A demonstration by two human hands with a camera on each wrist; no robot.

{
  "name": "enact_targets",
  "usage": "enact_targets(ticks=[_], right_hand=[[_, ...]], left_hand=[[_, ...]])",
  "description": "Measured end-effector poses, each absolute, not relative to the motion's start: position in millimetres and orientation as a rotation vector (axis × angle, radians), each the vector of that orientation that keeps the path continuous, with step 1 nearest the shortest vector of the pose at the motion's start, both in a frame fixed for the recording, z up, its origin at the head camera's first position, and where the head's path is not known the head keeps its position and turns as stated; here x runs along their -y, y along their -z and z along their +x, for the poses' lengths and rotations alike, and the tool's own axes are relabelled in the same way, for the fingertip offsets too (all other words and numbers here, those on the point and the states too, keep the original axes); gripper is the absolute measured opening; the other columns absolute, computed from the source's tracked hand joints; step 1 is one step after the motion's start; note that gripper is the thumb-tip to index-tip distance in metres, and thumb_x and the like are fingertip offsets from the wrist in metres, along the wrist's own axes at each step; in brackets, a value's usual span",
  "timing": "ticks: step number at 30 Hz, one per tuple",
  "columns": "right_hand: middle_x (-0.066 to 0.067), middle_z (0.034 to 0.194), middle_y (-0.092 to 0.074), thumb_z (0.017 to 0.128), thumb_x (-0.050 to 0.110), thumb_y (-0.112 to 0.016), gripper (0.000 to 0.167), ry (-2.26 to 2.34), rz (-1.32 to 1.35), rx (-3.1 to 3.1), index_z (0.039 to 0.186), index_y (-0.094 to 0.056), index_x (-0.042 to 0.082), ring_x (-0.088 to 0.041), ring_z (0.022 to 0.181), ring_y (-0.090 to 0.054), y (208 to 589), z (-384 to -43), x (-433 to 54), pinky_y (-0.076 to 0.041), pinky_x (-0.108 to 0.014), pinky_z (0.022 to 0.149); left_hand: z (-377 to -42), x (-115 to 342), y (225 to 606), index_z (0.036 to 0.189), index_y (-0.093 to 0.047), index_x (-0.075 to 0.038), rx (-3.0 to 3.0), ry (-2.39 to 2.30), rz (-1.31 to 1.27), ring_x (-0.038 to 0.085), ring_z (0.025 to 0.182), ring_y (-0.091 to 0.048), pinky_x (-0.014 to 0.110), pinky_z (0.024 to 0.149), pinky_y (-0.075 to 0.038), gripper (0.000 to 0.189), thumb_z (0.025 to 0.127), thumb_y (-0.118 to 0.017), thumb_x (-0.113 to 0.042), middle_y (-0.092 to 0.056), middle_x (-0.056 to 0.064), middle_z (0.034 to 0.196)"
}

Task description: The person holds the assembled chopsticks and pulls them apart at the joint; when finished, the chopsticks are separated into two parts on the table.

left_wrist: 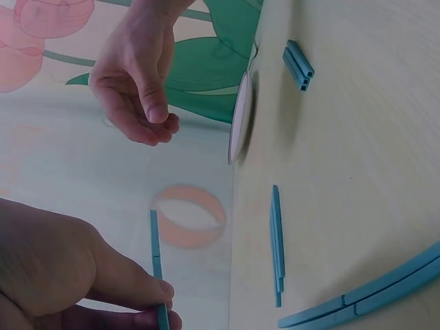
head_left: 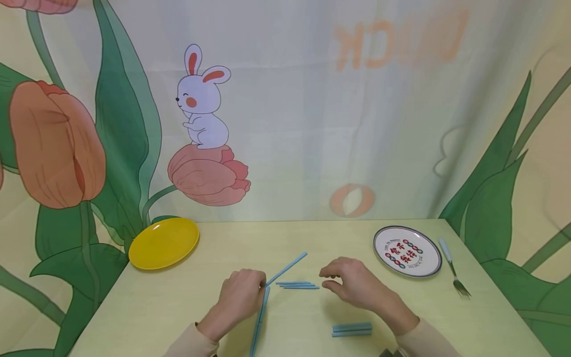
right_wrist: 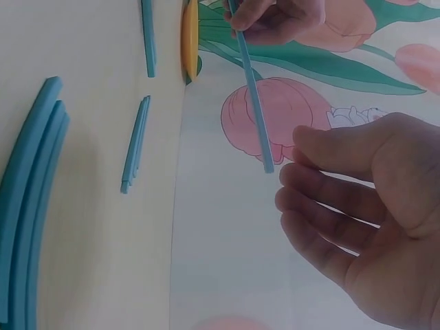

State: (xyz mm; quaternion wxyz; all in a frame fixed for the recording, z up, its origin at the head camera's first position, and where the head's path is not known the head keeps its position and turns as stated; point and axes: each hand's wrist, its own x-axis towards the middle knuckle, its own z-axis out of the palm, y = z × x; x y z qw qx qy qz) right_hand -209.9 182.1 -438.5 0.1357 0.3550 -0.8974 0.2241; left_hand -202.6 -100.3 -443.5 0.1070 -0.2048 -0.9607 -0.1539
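Between thumb and fingers, my left hand (head_left: 241, 293) pinches one end of a slim blue stick (head_left: 289, 267). The stick slants up to the right and shows a joint line in the left wrist view. My right hand (head_left: 358, 282) hovers to the right of it with loosely bent fingers and nothing in them; in the right wrist view the fingertips (right_wrist: 302, 137) are close to the stick's free end. On the table below lie several blue sticks (head_left: 298, 286) side by side. A longer pair of blue sticks (head_left: 259, 325) runs toward the front edge under my left hand.
Another small bundle of blue sticks (head_left: 352, 330) lies by my right forearm. At the back left is a yellow plate (head_left: 164, 244). A white plate (head_left: 388, 238) with red lettering and a fork (head_left: 451, 263) lie at the right. A printed curtain (head_left: 285, 124) hangs behind the table.
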Motion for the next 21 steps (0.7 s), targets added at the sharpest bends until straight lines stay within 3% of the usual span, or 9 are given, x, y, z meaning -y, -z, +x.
enact_targets(ticks=[10, 21], right_hand=[[0.004, 0.093, -0.073, 0.081, 0.015, -0.078, 0.015, -0.630, 0.984, 2.506, 0.095, -0.074, 0.014, -0.010, 0.085, -0.066, 431, -214, -174, -0.055, -0.026, 0.074], [0.002, 0.094, -0.073, 0.081, 0.016, -0.078, 0.016, -0.598, 1.003, 2.488, 0.096, -0.075, 0.011, -0.015, 0.092, -0.067, 425, -221, -168, -0.055, -0.033, 0.080]], left_hand=[[-212, 92, 436, 0.080, -0.075, -0.018, 2.848, 0.390, -0.602, 0.014, 0.064, -0.062, 0.024, 0.042, -0.039, 0.009, 0.083, -0.071, -0.010, -0.069, -0.003, 0.075], [-218, 86, 432, 0.082, -0.075, -0.017, 2.778, 0.376, -0.693, 0.015, 0.068, -0.060, 0.023, 0.048, -0.044, 0.009, 0.085, -0.072, -0.009, -0.062, -0.004, 0.072]])
